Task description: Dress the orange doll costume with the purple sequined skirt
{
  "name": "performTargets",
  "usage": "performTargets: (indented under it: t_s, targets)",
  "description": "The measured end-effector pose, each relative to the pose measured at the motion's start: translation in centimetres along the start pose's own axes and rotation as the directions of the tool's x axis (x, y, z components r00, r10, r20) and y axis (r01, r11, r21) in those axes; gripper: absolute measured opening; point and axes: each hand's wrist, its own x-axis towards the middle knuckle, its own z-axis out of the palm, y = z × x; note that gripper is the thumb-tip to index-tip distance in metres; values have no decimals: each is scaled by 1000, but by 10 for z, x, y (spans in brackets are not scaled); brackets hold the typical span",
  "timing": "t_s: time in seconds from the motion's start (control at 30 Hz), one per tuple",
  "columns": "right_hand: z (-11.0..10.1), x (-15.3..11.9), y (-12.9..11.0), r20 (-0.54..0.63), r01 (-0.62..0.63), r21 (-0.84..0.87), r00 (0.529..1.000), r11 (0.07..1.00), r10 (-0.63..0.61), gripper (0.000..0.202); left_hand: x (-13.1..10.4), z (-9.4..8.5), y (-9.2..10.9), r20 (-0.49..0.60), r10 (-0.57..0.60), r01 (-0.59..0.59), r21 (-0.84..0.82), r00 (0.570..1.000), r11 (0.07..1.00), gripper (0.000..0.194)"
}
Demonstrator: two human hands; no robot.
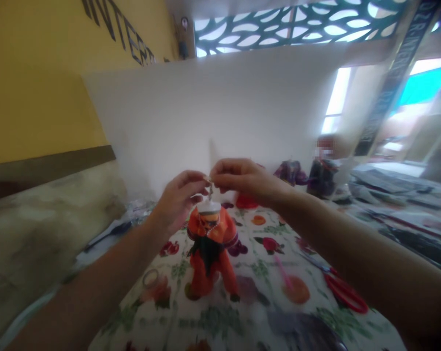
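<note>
A small doll keychain (210, 234) in orange clothes, with a dark front and a white flat-topped hat, hangs or stands over the tablecloth in front of me. A short metal chain (210, 191) rises from its hat to my fingertips. My left hand (182, 197) is closed in a pinch at the chain's top, just left of it. From the right, my right hand (238, 174) pinches at the same spot, its fingers pressed together. Fingers hide most of the fitting there. I cannot tell whether the doll's feet touch the cloth.
Red-handled scissors (346, 292) lie on the fruit-patterned tablecloth (249, 273) at the right. A small ring (150, 278) lies at the left. Behind stand a purple-clothed doll (291, 171) and a dark-clothed figure (321, 175). A white panel (220, 107) closes off the back.
</note>
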Motion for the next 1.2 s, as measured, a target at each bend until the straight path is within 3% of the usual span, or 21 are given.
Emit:
performTargets:
  t_s: [0.23, 0.63, 0.83, 1.2]
  targets:
    - [-1, 0, 2, -1, 9, -6, 1000, 1000, -9, 10, -1, 7, -2, 4, 25, -25, -6, 1000, 1000, 25]
    - [-4, -1, 3, 9, 21, -90, 1000, 996, -20, 9, 0, -2, -2, 99, 248, -265, 257, 964, 929, 28]
    - [-5, 0, 3, 30, 13, -102, 1000, 995, -10, 8, -2, -5, 4, 151, 260, -297, 351, 954, 888, 25]
    - [-4, -1, 5, 62, 10, -65, 998, 998, -6, 7, -1, -6, 3, 151, 269, -305, 332, 951, 892, 23]
